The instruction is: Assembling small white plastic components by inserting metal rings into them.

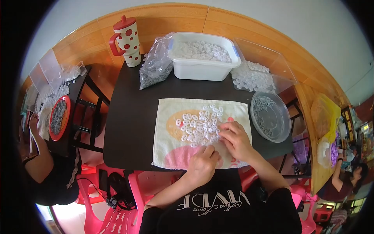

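Small white oval plastic pieces (199, 125) with dark holes or marks lie loosely spread on a cream towel (163, 117) with orange and pink patches. My right hand (237, 143) is over the right edge of the spread, its fingers bent and apart and the fingertips at the pieces. Closer to me, my left hand (202, 163) is closed above the pink part of the towel, with the thumb and fingers together. Whatever it may hold is hidden.
Behind the towel on the dark table (130, 117) stand a bag of grey bits (156, 70), a white tub (204, 69) and a clear bin of white pieces (255, 76). A round clear container (278, 124) sits at right, a dotted tumbler (128, 43) at back left. Others work at both sides.
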Tool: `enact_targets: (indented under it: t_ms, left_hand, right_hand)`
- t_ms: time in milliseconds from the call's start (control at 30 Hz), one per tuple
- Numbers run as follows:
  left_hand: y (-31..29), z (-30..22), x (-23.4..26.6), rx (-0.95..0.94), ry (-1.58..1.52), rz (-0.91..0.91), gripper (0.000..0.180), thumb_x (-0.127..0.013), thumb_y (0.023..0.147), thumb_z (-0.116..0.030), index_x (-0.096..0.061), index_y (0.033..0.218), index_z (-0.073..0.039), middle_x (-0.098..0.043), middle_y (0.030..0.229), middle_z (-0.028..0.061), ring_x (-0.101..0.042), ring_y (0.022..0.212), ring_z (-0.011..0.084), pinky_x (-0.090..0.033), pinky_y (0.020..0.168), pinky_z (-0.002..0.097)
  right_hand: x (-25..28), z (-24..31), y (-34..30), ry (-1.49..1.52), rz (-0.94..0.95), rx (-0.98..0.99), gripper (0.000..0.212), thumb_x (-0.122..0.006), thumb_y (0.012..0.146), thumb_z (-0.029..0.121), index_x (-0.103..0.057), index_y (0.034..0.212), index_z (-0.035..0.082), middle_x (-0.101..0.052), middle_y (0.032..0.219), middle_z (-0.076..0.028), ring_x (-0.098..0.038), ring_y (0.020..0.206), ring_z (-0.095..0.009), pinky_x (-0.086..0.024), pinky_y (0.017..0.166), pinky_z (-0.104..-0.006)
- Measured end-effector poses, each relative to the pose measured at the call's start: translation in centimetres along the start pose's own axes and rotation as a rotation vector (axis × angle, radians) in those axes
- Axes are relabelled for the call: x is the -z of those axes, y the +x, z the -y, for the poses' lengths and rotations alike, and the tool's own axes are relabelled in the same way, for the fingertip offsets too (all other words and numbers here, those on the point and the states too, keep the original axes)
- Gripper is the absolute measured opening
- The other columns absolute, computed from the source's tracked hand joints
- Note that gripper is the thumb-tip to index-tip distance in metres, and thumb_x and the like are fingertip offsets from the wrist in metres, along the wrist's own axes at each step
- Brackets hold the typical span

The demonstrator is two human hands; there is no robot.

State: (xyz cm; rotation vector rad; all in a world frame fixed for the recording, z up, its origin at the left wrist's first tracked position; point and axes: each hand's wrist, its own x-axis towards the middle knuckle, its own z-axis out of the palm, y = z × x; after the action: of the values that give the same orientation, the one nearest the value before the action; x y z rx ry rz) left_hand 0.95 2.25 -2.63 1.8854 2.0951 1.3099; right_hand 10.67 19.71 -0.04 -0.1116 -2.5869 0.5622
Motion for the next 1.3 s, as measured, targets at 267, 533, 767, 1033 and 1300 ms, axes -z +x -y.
enact_targets:
  t_ms: [267, 533, 767, 1033, 1300]
  left_hand:
    - [0.3, 0.3, 0.5, 0.030, -0.216, -0.053, 0.018, -0.068, 0.076, 0.006, -0.070, 0.094, 0.001, -0.062, 0.091, 0.0123, -0.064, 0.078, 0.0283, -0.053, 0.066, 0.0358]
    - [2.1, -0.2, 0.5, 0.153, -0.458, -0.207, 0.013, -0.066, 0.085, 0.009, -0.071, 0.096, 0.004, -0.067, 0.084, 0.0096, -0.066, 0.073, 0.0146, -0.050, 0.063, 0.0253]
    - [1.9, -0.3, -0.7, 0.372, -0.501, -0.124, 0.009, -0.062, 0.090, 0.006, -0.068, 0.095, 0.002, -0.063, 0.073, 0.0098, -0.066, 0.067, 0.0177, -0.050, 0.059, 0.0286]
    - [2.0, 0.1, -1.6, 0.281, -0.518, -0.188, 0.023, -0.056, 0.091, 0.010, -0.070, 0.108, 0.002, -0.062, 0.083, 0.0054, -0.062, 0.066, 0.0107, -0.047, 0.055, 0.0228]
    - [0.7, 0.5, -1.2, 0.482, -0.638, -0.154, 0.022, -0.058, 0.090, 0.011, -0.069, 0.108, 0.003, -0.065, 0.089, 0.0089, -0.066, 0.069, 0.0126, -0.051, 0.060, 0.0234]
  right_hand:
    - [-0.4, 0.0, -0.7, 0.036, -0.090, 0.007, 0.024, -0.068, 0.072, -0.009, -0.067, 0.093, 0.002, -0.062, 0.098, -0.012, -0.061, 0.091, -0.033, -0.050, 0.078, -0.0402]
    - [0.4, 2.3, -1.6, 0.282, -0.147, 0.011, 0.019, -0.070, 0.070, -0.006, -0.063, 0.085, 0.004, -0.060, 0.082, -0.009, -0.062, 0.077, -0.031, -0.050, 0.064, -0.0420]
    - [4.5, -0.7, -3.2, 0.243, -0.230, -0.048, 0.014, -0.071, 0.078, -0.003, -0.065, 0.089, 0.003, -0.063, 0.084, -0.011, -0.063, 0.078, -0.030, -0.051, 0.066, -0.0382]
    - [16.5, -11.4, -9.6, -0.467, 0.033, -0.430, 0.015, -0.068, 0.074, -0.004, -0.065, 0.088, 0.001, -0.065, 0.085, -0.017, -0.064, 0.084, -0.038, -0.051, 0.073, -0.0450]
    - [14.4, -12.4, -8.2, -0.605, 0.318, -0.225, 0.011, -0.060, 0.072, -0.001, -0.063, 0.083, 0.002, -0.064, 0.081, -0.017, -0.065, 0.086, -0.038, -0.052, 0.084, -0.0454]
